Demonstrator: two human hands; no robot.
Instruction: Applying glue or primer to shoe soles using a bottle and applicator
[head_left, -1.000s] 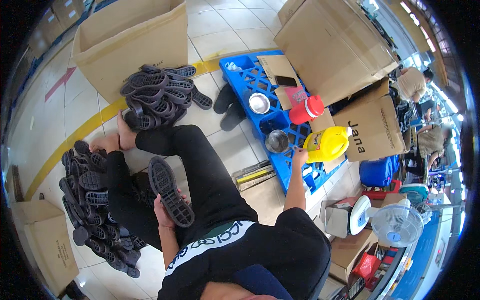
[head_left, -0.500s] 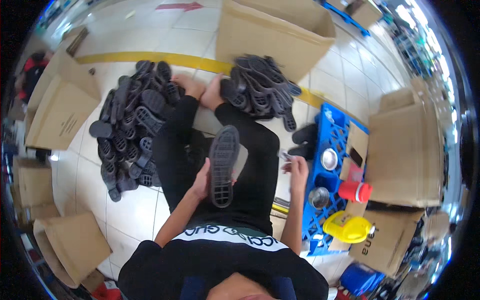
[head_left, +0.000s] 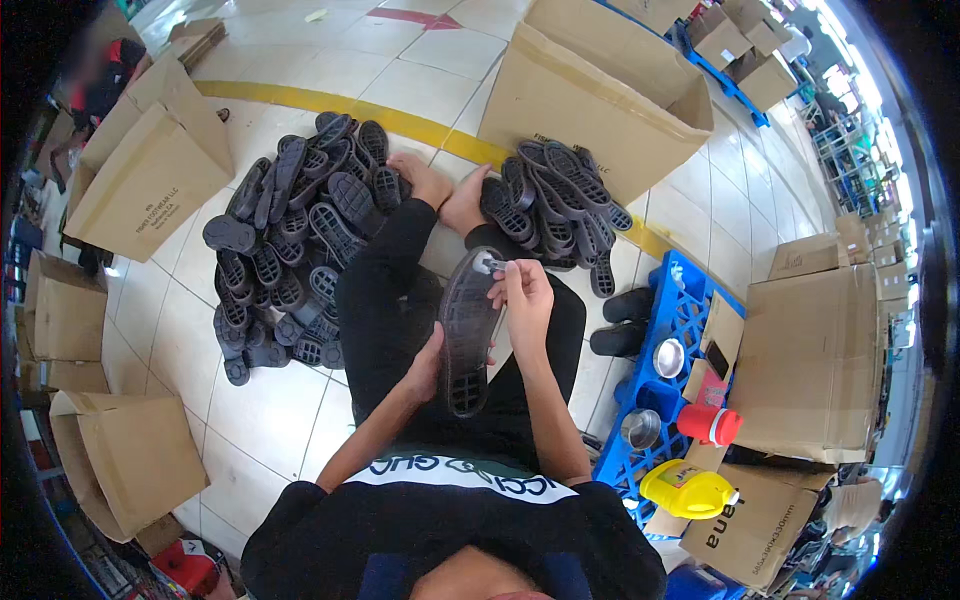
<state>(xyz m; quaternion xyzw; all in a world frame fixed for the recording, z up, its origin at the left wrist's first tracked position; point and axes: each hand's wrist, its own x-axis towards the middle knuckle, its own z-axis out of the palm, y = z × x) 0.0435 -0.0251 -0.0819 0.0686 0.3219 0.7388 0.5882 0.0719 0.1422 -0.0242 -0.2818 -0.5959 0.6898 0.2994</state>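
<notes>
Dark sole (head_left: 462, 335) over the legs (head_left: 375, 310); I see the left hand (head_left: 427, 362) curled round its edge, the right hand (head_left: 527, 293) pinched tight on a whitish thing (head_left: 486, 263) at its far end. Beyond: sole piles (head_left: 336, 232), then an open carton (head_left: 585, 110).

Can spot big dark letters plus numbers on the bottom-right carton (head_left: 768, 505), smaller print on the top-left box (head_left: 150, 170) and top-middle box (head_left: 590, 110), lettering across the black shirt (head_left: 450, 530), a red floor arrow (head_left: 420, 18), probably a label on the yellow jug (head_left: 688, 490).
</notes>
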